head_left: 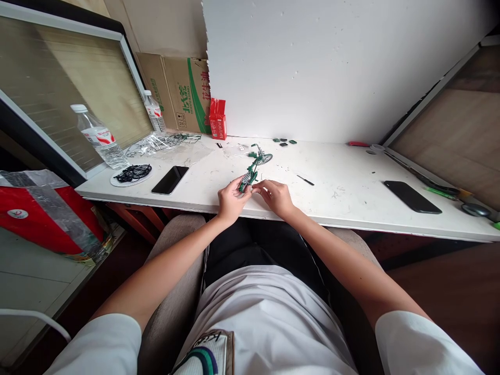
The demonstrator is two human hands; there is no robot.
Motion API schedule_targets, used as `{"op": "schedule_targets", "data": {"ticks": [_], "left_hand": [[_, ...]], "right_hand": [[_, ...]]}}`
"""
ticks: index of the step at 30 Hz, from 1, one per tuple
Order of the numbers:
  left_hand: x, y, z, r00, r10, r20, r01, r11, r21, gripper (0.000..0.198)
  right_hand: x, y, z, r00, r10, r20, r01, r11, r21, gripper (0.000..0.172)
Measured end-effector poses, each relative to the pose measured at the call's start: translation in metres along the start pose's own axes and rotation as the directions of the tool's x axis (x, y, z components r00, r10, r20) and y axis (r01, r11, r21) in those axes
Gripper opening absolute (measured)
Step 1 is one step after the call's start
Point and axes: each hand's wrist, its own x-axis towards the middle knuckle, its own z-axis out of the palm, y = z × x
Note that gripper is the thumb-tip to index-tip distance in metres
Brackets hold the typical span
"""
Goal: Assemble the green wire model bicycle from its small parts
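A small green model bike (pixel 253 169) with a spoked grey wheel at its far end stands out over the white table's near part. My left hand (pixel 231 201) is closed around its near end. My right hand (pixel 276 198) is closed in a pinch beside that same end, fingertips close to the model. Any small part between those fingertips is too small to make out. To the right of the model lies a thin dark tool (pixel 305 180), perhaps a small knife or file.
On the left are a black phone (pixel 170 180), a white plate with black parts (pixel 135 173) and water bottles (pixel 99 138). A red box (pixel 217 119) and cardboard carton (pixel 183 94) stand behind. Green and dark pieces (pixel 284 142) lie at the back. Another dark phone (pixel 413 197) lies right.
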Motion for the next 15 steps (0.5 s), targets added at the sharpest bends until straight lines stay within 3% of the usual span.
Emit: {"op": "schedule_targets", "data": {"ticks": [7,15], "left_hand": [[-0.0018,0.0009,-0.0002,1.0,0.021,0.001,-0.021,0.999,0.033,0.045],[-0.0013,0.0003,-0.0011,0.998,0.003,0.055,-0.004,1.0,0.009,0.046]], "right_hand": [[0.0019,-0.0012,-0.0025,1.0,-0.019,-0.016,0.021,0.992,0.122,0.017],[0.0001,0.0019,-0.0006,1.0,0.003,0.02,-0.005,0.996,0.091,0.018]]}}
